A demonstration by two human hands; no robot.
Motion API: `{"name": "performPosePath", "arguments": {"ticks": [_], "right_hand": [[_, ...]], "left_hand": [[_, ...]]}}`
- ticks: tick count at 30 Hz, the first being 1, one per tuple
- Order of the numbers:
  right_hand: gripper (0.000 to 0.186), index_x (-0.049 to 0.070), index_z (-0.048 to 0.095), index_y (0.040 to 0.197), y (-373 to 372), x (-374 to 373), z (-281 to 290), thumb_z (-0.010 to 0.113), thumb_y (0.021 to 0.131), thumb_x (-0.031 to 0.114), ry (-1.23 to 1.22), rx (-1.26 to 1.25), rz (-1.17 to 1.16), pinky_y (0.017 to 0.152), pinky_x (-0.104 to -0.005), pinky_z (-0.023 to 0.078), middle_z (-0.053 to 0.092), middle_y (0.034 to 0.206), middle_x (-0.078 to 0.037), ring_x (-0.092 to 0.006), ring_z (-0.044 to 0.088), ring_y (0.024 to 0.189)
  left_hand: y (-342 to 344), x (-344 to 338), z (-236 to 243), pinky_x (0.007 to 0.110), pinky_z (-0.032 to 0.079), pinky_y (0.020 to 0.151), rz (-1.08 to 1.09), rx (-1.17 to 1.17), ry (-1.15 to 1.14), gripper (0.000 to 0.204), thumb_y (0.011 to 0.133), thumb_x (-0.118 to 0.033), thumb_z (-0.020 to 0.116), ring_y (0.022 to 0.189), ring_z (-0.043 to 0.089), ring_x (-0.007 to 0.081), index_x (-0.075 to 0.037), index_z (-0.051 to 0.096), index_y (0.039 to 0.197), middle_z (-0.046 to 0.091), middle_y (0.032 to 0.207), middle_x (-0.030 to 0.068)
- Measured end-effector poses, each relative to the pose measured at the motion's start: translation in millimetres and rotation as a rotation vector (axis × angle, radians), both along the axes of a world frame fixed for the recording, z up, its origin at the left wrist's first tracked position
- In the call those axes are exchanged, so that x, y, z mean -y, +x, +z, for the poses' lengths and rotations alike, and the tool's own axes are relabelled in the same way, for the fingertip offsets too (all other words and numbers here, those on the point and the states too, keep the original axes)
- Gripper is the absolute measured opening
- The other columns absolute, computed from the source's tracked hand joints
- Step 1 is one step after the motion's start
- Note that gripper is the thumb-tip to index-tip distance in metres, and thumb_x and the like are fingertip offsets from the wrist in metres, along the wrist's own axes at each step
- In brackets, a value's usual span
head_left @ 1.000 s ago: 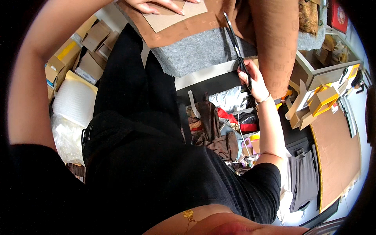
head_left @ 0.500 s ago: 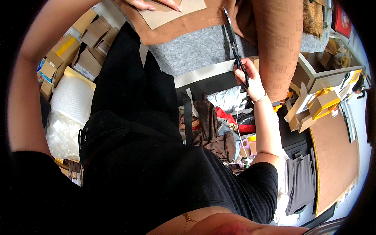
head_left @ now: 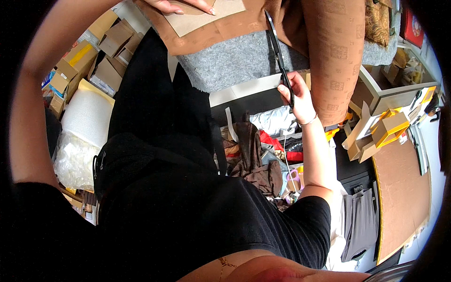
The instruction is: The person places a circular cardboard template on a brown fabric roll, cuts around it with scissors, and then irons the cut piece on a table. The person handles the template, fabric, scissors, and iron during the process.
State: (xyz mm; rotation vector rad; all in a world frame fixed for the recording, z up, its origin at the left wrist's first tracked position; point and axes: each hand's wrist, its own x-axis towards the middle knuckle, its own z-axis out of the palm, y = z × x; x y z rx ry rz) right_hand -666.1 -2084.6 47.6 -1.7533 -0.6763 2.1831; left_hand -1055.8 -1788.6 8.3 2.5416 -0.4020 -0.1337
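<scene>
My left hand [head_left: 185,6] lies at the top edge of the view, fingers apart, on a pale cardboard sheet [head_left: 190,26] that rests on patterned brown fabric [head_left: 235,33]. Beneath the fabric is a grey felt layer [head_left: 221,66] with a ragged lower edge. My right hand [head_left: 299,96] grips the black handles of long scissors [head_left: 278,53]; the blades point up across the felt to the brown fabric. Beside them a large hanging roll or fold of the same brown fabric [head_left: 334,56] reaches down toward my wrist.
Cardboard boxes [head_left: 115,35] and bubble wrap [head_left: 83,120] lie at left. Below the work surface is a heap of mixed fabrics [head_left: 249,150]. At right are a grey-framed cabinet [head_left: 390,101], yellow-edged card pieces [head_left: 385,127], a tan board [head_left: 401,197] and grey cloth [head_left: 357,225].
Over the last second my right hand and the scissors have moved slightly left and up. The fabric and card have shifted up a little in view, with my left hand still on the card.
</scene>
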Motion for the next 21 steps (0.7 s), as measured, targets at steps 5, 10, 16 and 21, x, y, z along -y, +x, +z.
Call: {"name": "performPosePath", "arguments": {"ticks": [5,10,16,21], "right_hand": [[0.029,0.009,0.053,0.102,-7.6,-9.3,4.8,0.079,0.094,0.018,0.034,-0.052,-0.013,0.058,-0.0204,0.038,0.053,0.085,0.005,-0.0042,0.048,0.072],[0.029,0.010,0.052,0.100,-13.4,-12.2,0.3,0.079,0.094,0.017,0.064,-0.038,-0.021,0.058,-0.0208,0.038,0.051,0.084,0.005,-0.0040,0.047,0.072],[0.030,0.010,0.053,0.102,-8.7,-11.1,1.5,0.079,0.094,0.020,-0.008,-0.090,-0.060,0.058,-0.0201,0.036,0.052,0.084,0.005,-0.0038,0.046,0.070],[0.031,0.008,0.053,0.106,-3.2,-6.1,14.2,0.078,0.094,0.023,0.025,-0.164,-0.105,0.056,-0.0207,0.036,0.054,0.084,0.004,-0.0045,0.046,0.068]], "left_hand": [[0.7,-0.8,-0.9,0.066,0.025,0.121,0.004,-0.008,-0.001,0.059,0.087,-0.034,0.068,0.151,0.031,0.0458,-0.018,0.059,0.143,0.034,0.165,0.0176],[-0.5,-1.2,-2.0,0.066,0.025,0.121,0.009,-0.015,-0.007,0.058,0.087,-0.034,0.068,0.150,0.031,0.0458,-0.018,0.059,0.143,0.035,0.164,0.0177],[-1.6,-1.6,-2.7,0.066,0.025,0.121,0.019,-0.019,-0.014,0.058,0.087,-0.034,0.068,0.150,0.032,0.0458,-0.018,0.060,0.142,0.035,0.164,0.0179],[-4.5,-0.3,-1.9,0.066,0.026,0.121,0.031,-0.016,-0.020,0.057,0.087,-0.034,0.068,0.149,0.032,0.0458,-0.017,0.060,0.141,0.036,0.163,0.0181]]}}
